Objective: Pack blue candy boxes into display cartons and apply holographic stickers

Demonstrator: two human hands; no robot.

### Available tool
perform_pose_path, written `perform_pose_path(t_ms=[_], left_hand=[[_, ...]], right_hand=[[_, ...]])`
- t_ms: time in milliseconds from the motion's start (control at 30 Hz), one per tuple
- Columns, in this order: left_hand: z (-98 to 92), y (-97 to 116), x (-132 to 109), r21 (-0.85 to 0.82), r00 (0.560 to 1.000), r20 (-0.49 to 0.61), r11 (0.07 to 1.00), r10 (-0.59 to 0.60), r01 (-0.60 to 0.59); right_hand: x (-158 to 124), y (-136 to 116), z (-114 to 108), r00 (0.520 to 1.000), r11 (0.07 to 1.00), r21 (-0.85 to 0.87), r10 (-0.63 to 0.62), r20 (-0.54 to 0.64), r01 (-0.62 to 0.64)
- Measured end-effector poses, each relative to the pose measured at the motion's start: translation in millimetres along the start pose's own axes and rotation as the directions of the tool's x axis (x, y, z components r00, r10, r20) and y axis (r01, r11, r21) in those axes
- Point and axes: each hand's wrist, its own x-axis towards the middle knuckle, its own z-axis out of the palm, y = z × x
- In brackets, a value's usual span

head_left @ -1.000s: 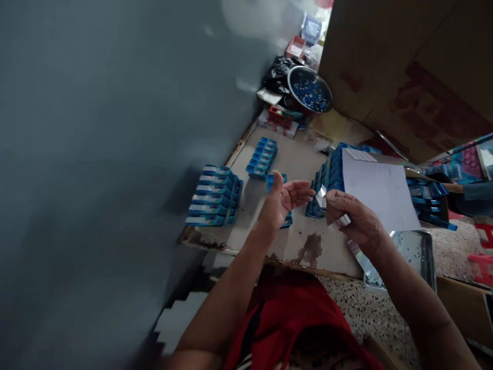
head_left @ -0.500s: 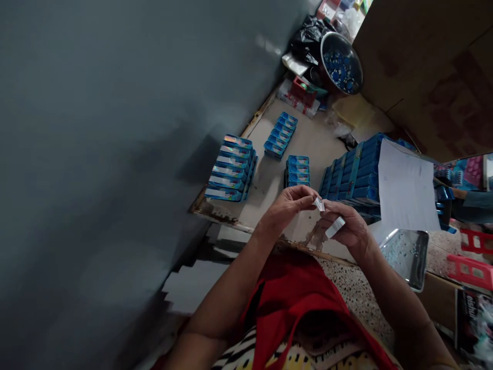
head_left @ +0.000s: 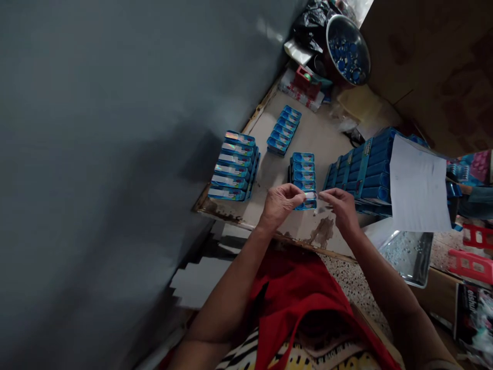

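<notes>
My left hand [head_left: 280, 204] and my right hand [head_left: 340, 208] are held close together over the near edge of a low board [head_left: 327, 144]. Both pinch a small pale strip [head_left: 311, 195] between their fingertips, just above the nearest blue pack in a short column of blue packs [head_left: 303, 172]. What the strip is I cannot make out.
A taller stack of blue packs [head_left: 234, 167] stands at the board's left, another row [head_left: 284, 131] farther back, and a big block of blue boxes [head_left: 362, 172] with a white sheet [head_left: 418, 187] at right. A metal bowl of blue caps [head_left: 347, 50], a metal tray [head_left: 408, 254], a grey wall at left.
My hands came together and dropped towards the column of blue packs. The white piece my right hand held a second ago now shows only as a small strip between both hands. The view tilted.
</notes>
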Motion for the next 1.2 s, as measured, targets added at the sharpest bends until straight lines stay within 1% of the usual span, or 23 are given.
perform_pose_path(t_ms=[67, 167, 267, 367, 433, 533, 633, 700, 867, 1200], left_hand=[[-6.6, -2, 5, 0.071, 0.998, -0.046, 0.997, 0.03, -0.027], [-16.1, -8, 18, 0.118, 0.994, -0.083, 0.992, 0.066, -0.056], [-21.6, -17, 39, 0.128, 0.989, -0.124, 0.99, 0.082, -0.066], [-25.2, -24, 68, 0.143, 0.983, -0.163, 0.988, 0.078, -0.055], [-28.9, -24, 88, 0.184, 0.981, -0.164, 0.98, 0.101, -0.07], [-36.7, -19, 118, 0.296, 0.975, -0.161, 0.95, 0.151, -0.099], [-43.5, -16, 142, 0.398, 0.979, -0.162, 0.916, 0.121, -0.047], [-46.1, -17, 153, 0.426, 0.984, -0.156, 0.905, 0.089, -0.014], [-47.0, -25, 164, 0.378, 0.988, -0.139, 0.926, 0.071, -0.013], [-50.8, -35, 170, 0.322, 0.989, -0.139, 0.947, 0.044, 0.003]], right_hand=[[17, 6, 6, 0.994, 0.992, -0.078, -0.105, -0.015, 0.104], [42, 13, 15, 0.987, 0.98, -0.123, -0.16, -0.008, 0.158], [65, 16, 23, 0.978, 0.96, -0.192, -0.207, -0.004, 0.202], [89, 10, 30, 0.965, 0.908, -0.346, -0.261, -0.026, 0.236], [106, 3, 36, 0.958, 0.863, -0.445, -0.285, -0.035, 0.24], [131, -7, 48, 0.957, 0.805, -0.546, -0.291, -0.024, 0.231], [149, -11, 58, 0.962, 0.754, -0.632, -0.268, -0.046, 0.18], [156, -11, 62, 0.964, 0.724, -0.675, -0.257, -0.067, 0.146], [161, -13, 65, 0.965, 0.674, -0.731, -0.246, -0.087, 0.106], [165, -18, 70, 0.977, 0.658, -0.749, -0.2, -0.071, 0.08]])
